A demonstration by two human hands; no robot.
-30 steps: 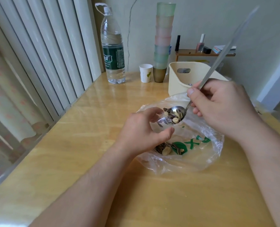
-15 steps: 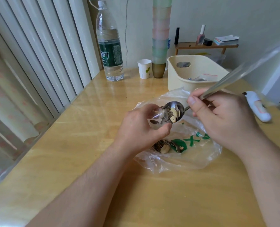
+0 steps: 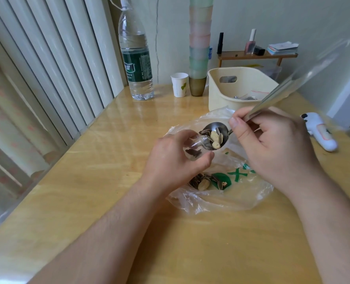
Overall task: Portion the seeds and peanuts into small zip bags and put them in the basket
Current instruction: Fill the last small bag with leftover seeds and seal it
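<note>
**Seeds Tip Into the Little Bag**

The left hand (image 3: 170,160) holds a small zip bag (image 3: 196,148) in a tight grip. The right hand (image 3: 272,144) pinches a spoon (image 3: 217,134) of seeds and peanuts at the bag's mouth, above the big plastic bag (image 3: 241,193) on the desk (image 3: 88,201). The basket (image 3: 227,103) sits behind.

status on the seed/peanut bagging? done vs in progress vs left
Done: at least one filled zip bag already lies in the basket. In hand: the left hand holds a small zip bag open while the right hand tips a spoon of seeds and peanuts into it; a few seeds are inside. Left: finish and seal this bag, basket it, then portion the pile in the big plastic bag.
</note>
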